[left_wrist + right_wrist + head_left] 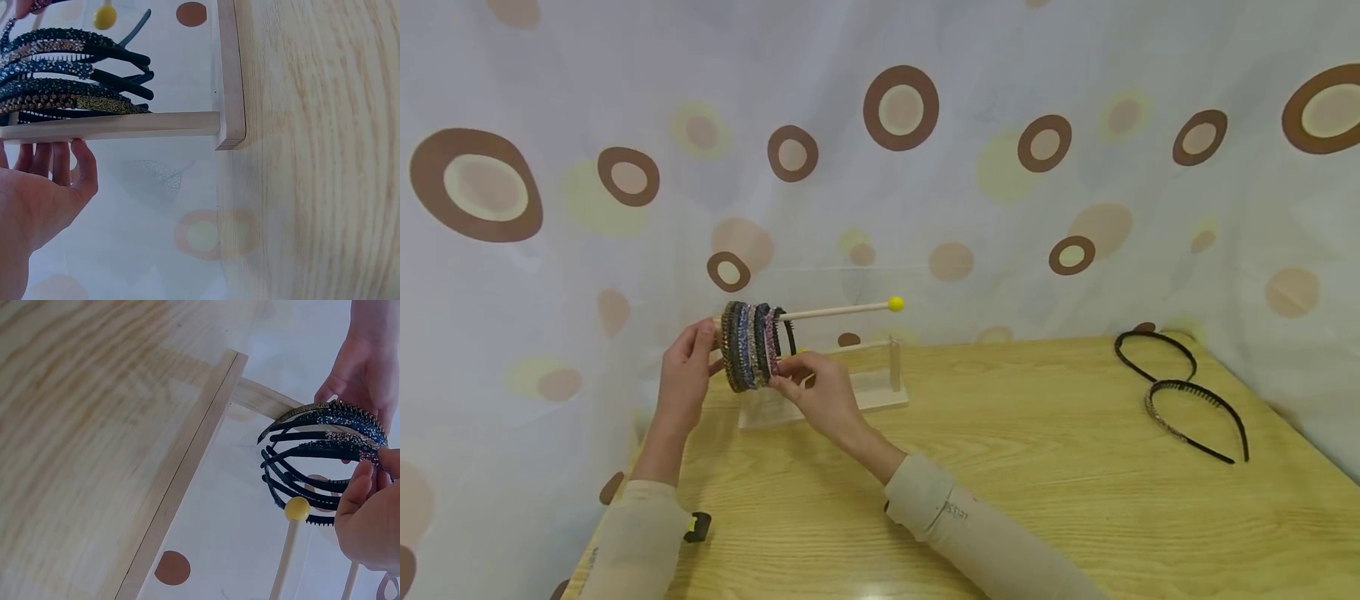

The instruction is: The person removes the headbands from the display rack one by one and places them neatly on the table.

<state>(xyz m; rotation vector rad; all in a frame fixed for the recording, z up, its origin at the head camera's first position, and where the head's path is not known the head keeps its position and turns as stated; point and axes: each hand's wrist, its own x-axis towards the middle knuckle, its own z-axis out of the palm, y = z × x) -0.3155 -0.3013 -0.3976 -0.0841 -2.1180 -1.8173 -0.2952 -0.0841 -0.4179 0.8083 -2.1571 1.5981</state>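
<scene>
A row of glittery headbands (743,346) hangs on the upper rod of a pale wooden stand (880,402). My left hand (683,379) is at the row's left end and holds the stand's wooden upright (169,125), fingertips against it in the left wrist view. With thumb and fingers, my right hand (823,396) pinches a pinkish-purple headband (771,337) at the row's right end. The rod runs on to the right to a yellow ball tip (896,303). Black headband ends (275,459) point down below the rod in the right wrist view.
Toward the right edge of the wooden table (1000,467) lie a plain black headband (1153,334) and a glittery one (1163,423). A curtain (970,50) with brown rings closes off the back and sides. The stand has a second, lower rod (865,345).
</scene>
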